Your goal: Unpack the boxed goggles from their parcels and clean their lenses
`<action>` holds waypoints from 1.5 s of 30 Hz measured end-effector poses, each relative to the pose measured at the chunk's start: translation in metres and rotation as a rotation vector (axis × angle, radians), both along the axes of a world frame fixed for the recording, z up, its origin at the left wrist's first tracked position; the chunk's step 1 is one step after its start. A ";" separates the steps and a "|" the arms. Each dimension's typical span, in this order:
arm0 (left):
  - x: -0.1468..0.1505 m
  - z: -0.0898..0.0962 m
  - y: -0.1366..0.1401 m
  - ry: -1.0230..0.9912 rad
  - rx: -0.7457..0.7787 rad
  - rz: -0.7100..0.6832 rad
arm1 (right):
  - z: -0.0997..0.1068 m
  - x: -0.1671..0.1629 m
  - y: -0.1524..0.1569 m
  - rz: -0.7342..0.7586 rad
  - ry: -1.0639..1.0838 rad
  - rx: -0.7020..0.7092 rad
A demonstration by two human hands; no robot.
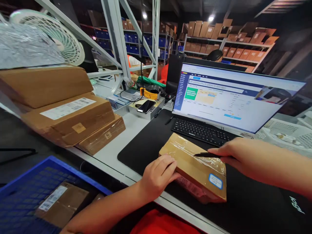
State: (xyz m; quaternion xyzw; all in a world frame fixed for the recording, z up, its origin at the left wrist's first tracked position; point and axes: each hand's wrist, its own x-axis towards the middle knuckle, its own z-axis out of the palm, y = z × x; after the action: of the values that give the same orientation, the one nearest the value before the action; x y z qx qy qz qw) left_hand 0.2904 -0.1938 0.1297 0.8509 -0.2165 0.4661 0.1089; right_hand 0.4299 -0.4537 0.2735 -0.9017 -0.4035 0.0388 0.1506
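Note:
A brown cardboard box [192, 165] with clear tape across its top lies on the black desk mat [138, 152]. It has a blue-edged label [215, 181] with handwriting on it. My left hand [159, 174] grips the box's near left edge, fingers curled on top and thumb against the side. In my right hand [229, 152] is a slim black knife [206, 155], its pointed tip at the taped top. My right palm and part of the knife's handle are hidden.
Behind the box stand a black keyboard [197, 130] and a lit monitor [219, 94]. Larger cartons [63, 113] are stacked at the left, above a blue crate [21, 191] holding a labelled parcel [63, 203]. A phone [146, 106] rests on a small tray by the metal frame.

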 end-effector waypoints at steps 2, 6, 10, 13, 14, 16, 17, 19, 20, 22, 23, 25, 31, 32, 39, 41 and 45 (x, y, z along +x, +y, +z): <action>0.005 0.013 0.001 0.049 0.064 0.007 | -0.001 -0.004 -0.032 0.037 0.063 -0.238; 0.028 0.040 -0.004 0.251 0.170 -0.031 | -0.014 -0.008 -0.104 -0.044 0.161 -0.313; 0.054 0.047 -0.014 0.410 0.240 -0.141 | -0.032 -0.007 -0.162 -0.150 0.215 -0.279; 0.059 0.039 -0.017 0.358 0.238 -0.144 | -0.033 -0.003 -0.171 -0.213 0.190 -0.171; 0.059 0.036 -0.017 0.321 0.245 -0.146 | -0.031 -0.001 -0.166 -0.227 0.166 -0.119; 0.057 0.033 -0.017 0.253 0.264 -0.147 | -0.030 0.005 -0.148 -0.258 0.094 0.010; 0.056 0.032 -0.017 0.228 0.275 -0.142 | -0.032 0.008 -0.135 -0.282 0.047 0.084; 0.054 0.033 -0.017 0.197 0.294 -0.128 | -0.041 0.014 -0.104 -0.332 -0.022 0.216; 0.053 0.033 -0.017 0.189 0.301 -0.121 | -0.047 0.016 -0.086 -0.342 -0.032 0.270; 0.052 0.032 -0.017 0.164 0.296 -0.110 | -0.060 0.020 -0.053 -0.295 0.030 0.353; 0.051 0.031 -0.017 0.136 0.281 -0.105 | -0.064 0.022 -0.037 -0.256 0.077 0.386; 0.047 0.024 -0.018 0.054 0.221 -0.085 | -0.069 0.023 -0.011 -0.187 0.169 0.408; 0.030 -0.010 -0.027 -0.201 -0.038 0.057 | -0.058 0.023 0.031 -0.047 0.282 0.236; 0.028 -0.014 -0.029 -0.231 -0.091 0.054 | -0.055 0.023 0.036 -0.027 0.295 0.232; 0.027 -0.026 -0.036 -0.240 -0.288 -0.007 | -0.031 0.016 0.064 0.195 0.233 0.045; 0.027 -0.027 -0.037 -0.260 -0.303 0.004 | -0.021 0.012 0.074 0.217 0.185 -0.035; 0.026 -0.027 -0.036 -0.274 -0.301 0.048 | -0.003 0.005 0.088 0.189 0.097 -0.219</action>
State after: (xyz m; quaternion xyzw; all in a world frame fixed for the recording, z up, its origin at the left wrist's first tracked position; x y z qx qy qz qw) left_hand 0.3166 -0.2294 0.1025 0.7587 -0.1368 0.6069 0.1931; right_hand 0.4354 -0.3654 0.2701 -0.8677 -0.4723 0.1401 0.0662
